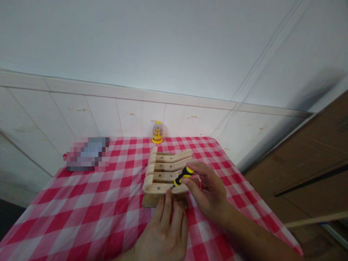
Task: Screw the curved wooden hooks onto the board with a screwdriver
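Observation:
A wooden piece [165, 170] made of several curved slats fixed by screws lies on the red-and-white checked tablecloth [103, 203]. My right hand [208, 192] is closed round a small screwdriver [182, 176] with a black and yellow handle, its tip down at the nearest slat. My left hand [167, 226] lies flat in front of the piece, fingers stretched out, with the fingertips pressing on its near edge and on the wooden base under it.
A small clear and yellow holder of screwdriver bits [157, 132] stands at the table's far edge by the white panelled wall. A blurred-out object [87, 154] lies at the back left. A brown cardboard surface [312, 159] rises on the right.

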{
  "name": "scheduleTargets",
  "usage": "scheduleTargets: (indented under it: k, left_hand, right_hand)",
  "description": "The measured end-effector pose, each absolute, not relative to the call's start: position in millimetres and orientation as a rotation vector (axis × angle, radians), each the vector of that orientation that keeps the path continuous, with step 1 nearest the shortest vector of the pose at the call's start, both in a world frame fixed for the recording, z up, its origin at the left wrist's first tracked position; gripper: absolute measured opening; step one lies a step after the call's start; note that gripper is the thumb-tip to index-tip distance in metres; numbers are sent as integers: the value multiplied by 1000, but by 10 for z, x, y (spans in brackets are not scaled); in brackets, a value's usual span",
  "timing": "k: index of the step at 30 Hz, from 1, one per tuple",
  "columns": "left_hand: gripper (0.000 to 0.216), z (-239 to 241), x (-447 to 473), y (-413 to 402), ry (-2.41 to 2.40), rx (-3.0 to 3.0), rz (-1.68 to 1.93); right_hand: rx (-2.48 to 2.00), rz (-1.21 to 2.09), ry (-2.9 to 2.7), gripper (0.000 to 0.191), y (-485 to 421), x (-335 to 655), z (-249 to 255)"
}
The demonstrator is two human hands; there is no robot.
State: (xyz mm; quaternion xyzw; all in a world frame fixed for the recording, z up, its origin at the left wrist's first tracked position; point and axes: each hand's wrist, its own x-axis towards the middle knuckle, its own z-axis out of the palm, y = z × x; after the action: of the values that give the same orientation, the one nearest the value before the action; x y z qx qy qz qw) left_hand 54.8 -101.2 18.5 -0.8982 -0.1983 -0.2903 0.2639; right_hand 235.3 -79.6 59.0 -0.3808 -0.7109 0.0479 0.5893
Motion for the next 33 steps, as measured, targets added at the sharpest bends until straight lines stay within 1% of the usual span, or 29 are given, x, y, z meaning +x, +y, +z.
scheduleTargets:
  k: [7,11,16,19,24,33]
  left_hand:
    - [34,163,541,-1025,-526,-2417,-779]
    - [35,179,541,-1014,-514,-2414,-765]
    - [30,175,554,-1004,-523,-2396,-806]
    - [31,179,555,-1007,-517,-2389,-816]
    - [34,189,549,-1011,-519,-2390,-794]
    - [34,194,542,-1002,-500,-2410,-774]
  right_hand:
    - [-898,63,-1590,32,-747,2344,560]
    - [-890,70,-1589,37,-750,2343,579]
    - [-804,183,-1678,47,-795,2353,611]
    - [-780,227,-1708,51,-823,2349,594]
    - [-823,309,-1659,46,-840,2332,540]
    - [-888,277,-1637,45,-821,2343,481]
